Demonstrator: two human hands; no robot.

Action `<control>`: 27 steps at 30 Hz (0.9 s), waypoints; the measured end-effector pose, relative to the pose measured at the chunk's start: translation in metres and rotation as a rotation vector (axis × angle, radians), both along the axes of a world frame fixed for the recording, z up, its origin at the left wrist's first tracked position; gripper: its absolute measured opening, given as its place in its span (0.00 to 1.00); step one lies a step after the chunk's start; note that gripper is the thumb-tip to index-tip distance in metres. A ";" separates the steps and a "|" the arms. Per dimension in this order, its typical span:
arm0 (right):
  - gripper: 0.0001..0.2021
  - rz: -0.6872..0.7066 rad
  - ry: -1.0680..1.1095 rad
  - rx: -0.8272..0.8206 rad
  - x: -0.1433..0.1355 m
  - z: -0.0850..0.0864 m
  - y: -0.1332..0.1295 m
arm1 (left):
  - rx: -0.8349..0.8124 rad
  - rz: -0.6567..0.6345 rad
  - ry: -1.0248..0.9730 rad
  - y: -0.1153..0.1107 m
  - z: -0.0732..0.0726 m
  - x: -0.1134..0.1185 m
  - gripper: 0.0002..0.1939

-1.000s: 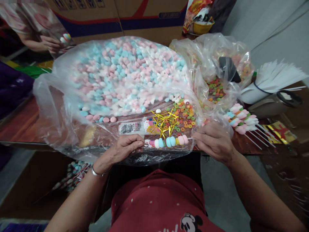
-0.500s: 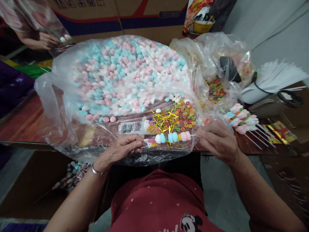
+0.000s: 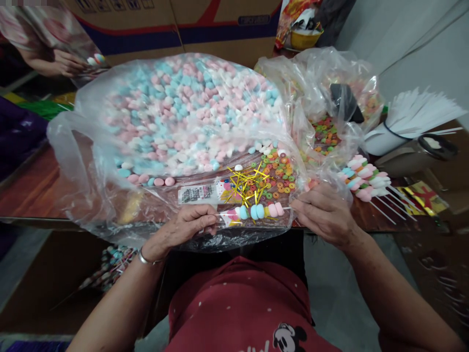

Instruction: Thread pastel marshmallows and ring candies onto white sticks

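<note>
My right hand (image 3: 326, 215) pinches the white stick of a marshmallow skewer (image 3: 257, 211), held level with blue, pink and yellow pieces along it. My left hand (image 3: 190, 222) is closed on a small clear printed bag (image 3: 230, 216). The skewer's left end sits inside that bag's mouth. Just behind lie gold twist ties (image 3: 242, 185) and more printed bags (image 3: 200, 193). Ring-shaped candies (image 3: 280, 171) are spread beside them. A large plastic bag of pink, blue and white marshmallows (image 3: 183, 112) covers the table beyond my hands.
Finished-looking marshmallow skewers (image 3: 366, 178) are stacked at right, near a container of white sticks (image 3: 388, 139). A bag of ring candies (image 3: 326, 137) stands behind. Below left, a cardboard box (image 3: 40, 278) holds more skewers. Another person's hand (image 3: 69, 63) holds a skewer at upper left.
The skewer has shifted left along with my right hand. Its end marshmallow, bare before, is now inside the printed bag. My left hand has hardly moved.
</note>
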State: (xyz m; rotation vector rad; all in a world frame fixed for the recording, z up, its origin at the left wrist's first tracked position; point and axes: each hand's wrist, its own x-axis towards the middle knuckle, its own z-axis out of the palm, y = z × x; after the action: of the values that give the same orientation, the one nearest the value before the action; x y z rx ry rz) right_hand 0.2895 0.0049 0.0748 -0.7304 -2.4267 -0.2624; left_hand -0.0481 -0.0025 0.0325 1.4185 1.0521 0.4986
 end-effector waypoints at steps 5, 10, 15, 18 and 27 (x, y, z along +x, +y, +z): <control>0.06 0.013 0.002 -0.031 -0.004 0.001 -0.001 | 0.017 0.014 0.040 0.000 0.001 0.004 0.19; 0.07 0.030 0.029 -0.136 -0.017 -0.011 -0.004 | 0.111 -0.116 0.096 0.003 0.002 0.010 0.18; 0.08 0.030 0.075 -0.237 -0.020 -0.018 -0.001 | 0.101 -0.191 0.139 0.005 0.014 0.015 0.16; 0.09 0.053 0.060 -0.259 -0.017 -0.014 0.003 | 0.042 -0.278 0.120 0.003 0.021 0.018 0.17; 0.13 0.151 -0.005 -0.371 -0.039 -0.038 -0.001 | 0.120 -0.281 0.112 -0.005 0.005 0.033 0.14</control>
State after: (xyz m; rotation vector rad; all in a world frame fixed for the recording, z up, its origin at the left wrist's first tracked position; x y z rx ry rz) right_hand 0.2509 0.0037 0.0369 -0.6945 -2.5494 0.2536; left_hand -0.0148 -0.0070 0.0380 1.6860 0.9035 0.2841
